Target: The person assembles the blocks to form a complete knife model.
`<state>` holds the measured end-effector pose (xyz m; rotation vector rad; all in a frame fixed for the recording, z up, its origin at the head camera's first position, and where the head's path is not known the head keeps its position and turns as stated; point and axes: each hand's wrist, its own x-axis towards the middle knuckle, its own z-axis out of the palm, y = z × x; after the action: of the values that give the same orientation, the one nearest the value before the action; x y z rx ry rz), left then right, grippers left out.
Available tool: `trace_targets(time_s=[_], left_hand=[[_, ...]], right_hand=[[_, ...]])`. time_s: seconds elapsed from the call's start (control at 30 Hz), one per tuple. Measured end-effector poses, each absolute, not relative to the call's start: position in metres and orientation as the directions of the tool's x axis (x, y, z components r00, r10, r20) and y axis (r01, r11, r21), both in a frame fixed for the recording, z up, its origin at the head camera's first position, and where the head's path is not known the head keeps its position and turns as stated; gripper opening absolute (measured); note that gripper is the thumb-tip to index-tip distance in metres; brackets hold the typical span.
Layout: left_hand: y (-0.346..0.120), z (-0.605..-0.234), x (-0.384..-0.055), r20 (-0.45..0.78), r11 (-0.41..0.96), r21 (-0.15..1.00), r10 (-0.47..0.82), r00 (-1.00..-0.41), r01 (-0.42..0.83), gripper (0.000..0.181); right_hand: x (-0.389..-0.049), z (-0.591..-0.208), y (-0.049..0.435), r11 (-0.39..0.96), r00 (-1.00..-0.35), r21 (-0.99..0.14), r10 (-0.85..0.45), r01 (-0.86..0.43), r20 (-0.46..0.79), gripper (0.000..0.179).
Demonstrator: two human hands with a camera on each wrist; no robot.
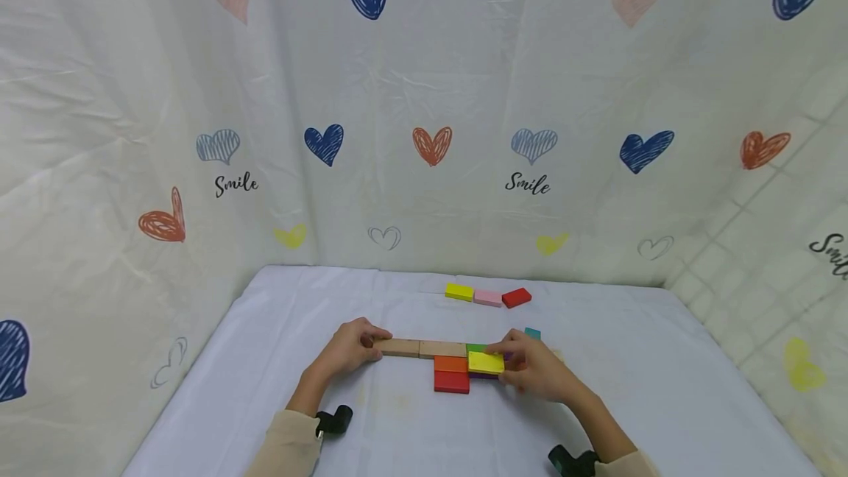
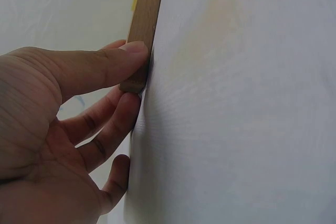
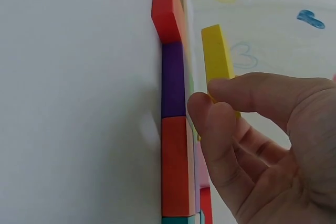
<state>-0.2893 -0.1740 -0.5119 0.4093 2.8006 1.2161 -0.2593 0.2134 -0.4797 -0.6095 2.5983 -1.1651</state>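
Note:
In the head view my left hand (image 1: 350, 346) is at the left end of a row of two plain wooden blocks (image 1: 400, 347). Its thumb and fingers pinch the end of the leftmost wooden block (image 2: 142, 30), which lies on the cloth. My right hand (image 1: 539, 370) holds a yellow block (image 1: 486, 362) between thumb and fingertips. In the right wrist view that yellow block (image 3: 218, 56) is raised above a purple block (image 3: 173, 80). A green block (image 1: 475, 348) shows partly behind it. Left of it lie an orange block (image 1: 450, 364) and a red block (image 1: 452, 383).
At the back of the white-covered table (image 1: 397, 433) lie a yellow block (image 1: 459, 291), a pink block (image 1: 487, 298) and a red block (image 1: 517, 297). A teal block (image 1: 533, 333) shows behind my right hand. A heart-printed curtain (image 1: 430, 57) hangs behind the table.

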Motion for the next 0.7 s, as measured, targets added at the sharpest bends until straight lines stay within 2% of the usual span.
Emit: trace_targets(time_s=[0.7], left_hand=[[-0.174,-0.514,-0.290,0.036,0.649,0.732,0.265,-0.963,0.207,0.034]], right_hand=[[-0.241,-0.488,0.218,0.616,-0.866,-0.750,-0.485,-0.239,-0.122,0.035]])
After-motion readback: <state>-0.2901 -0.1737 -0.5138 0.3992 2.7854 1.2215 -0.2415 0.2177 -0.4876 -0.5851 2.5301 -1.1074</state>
